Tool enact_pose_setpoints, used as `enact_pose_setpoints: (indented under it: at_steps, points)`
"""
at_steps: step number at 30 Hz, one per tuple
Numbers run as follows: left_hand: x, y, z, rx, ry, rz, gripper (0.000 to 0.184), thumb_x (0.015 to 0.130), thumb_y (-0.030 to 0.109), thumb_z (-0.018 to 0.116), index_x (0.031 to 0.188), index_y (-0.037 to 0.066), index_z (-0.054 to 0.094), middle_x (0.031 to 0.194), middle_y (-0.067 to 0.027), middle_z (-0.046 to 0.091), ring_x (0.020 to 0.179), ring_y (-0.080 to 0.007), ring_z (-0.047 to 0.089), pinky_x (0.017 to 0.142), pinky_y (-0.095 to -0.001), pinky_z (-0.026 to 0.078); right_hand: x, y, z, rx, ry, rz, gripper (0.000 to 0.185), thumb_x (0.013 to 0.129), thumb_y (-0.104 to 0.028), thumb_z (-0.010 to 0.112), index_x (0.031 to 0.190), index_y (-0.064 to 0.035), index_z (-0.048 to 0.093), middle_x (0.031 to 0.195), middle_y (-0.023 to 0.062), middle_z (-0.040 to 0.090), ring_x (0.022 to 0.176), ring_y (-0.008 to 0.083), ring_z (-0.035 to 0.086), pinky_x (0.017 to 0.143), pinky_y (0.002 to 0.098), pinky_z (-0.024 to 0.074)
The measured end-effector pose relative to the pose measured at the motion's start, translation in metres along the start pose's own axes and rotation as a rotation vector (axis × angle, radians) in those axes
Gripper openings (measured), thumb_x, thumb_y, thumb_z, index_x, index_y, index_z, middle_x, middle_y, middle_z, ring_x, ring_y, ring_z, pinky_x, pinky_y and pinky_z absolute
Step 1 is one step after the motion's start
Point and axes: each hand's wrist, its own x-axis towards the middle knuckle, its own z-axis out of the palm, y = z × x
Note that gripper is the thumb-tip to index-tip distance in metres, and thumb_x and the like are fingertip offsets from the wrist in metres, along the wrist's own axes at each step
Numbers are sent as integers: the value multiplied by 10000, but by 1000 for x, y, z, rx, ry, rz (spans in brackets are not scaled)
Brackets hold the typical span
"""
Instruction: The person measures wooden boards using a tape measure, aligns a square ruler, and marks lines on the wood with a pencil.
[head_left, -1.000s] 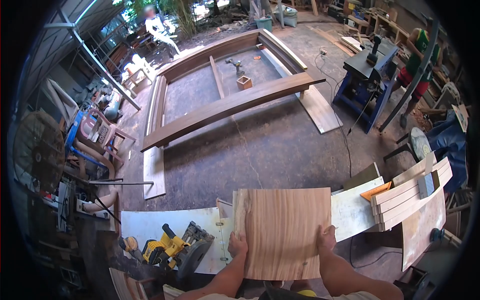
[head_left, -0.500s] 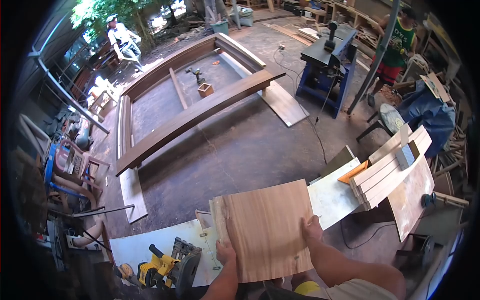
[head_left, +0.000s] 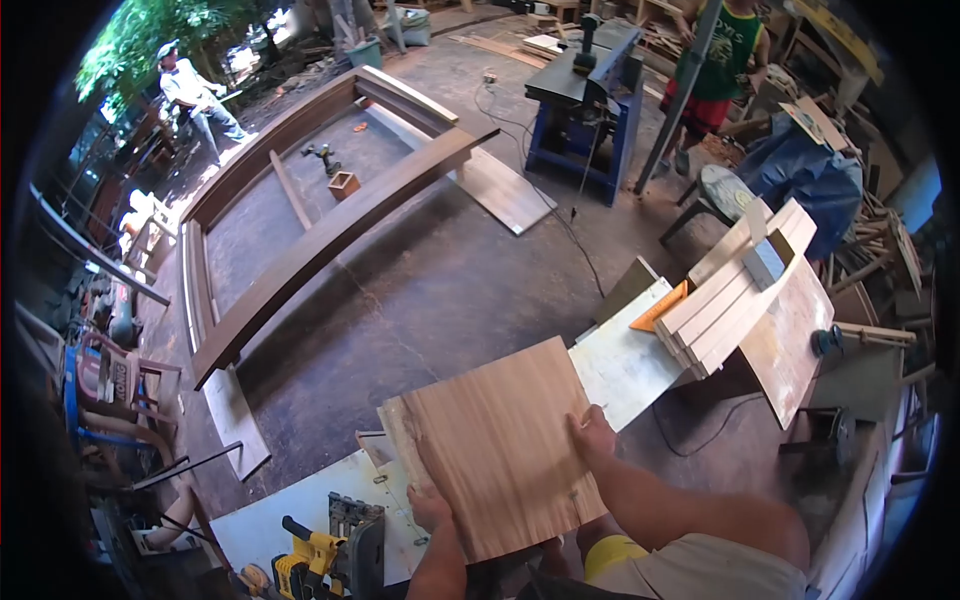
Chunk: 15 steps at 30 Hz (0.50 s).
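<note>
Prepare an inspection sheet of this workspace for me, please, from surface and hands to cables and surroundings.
Surface: white work surface shows on both sides of the wooden panel.
Job's things: wooden panel, striped grain, small dark mark towards its lower right.
Clutter: yellow power tool at left; stacked boards and orange square at right.
Hands: left hand and right hand grip opposite edges of the wooden panel.
Cables: dark cable across the floor.
Surroundings: large wooden frame, blue-legged machine, two people beyond.
</note>
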Motion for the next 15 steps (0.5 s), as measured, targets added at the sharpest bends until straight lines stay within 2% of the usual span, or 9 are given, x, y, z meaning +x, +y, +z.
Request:
enact_pose_setpoints:
  at_steps: [15]
  points:
    - [6, -8, 10, -10, -42, -28, 531, 934, 422, 432, 1271, 13, 479, 1188, -225, 581, 1055, -397, 575, 895, -460, 453, 7, 16, 10, -15, 19, 15, 528, 809, -574, 568, 1008, -88, 506, 962, 188, 641, 945, 370, 609, 813, 447, 470]
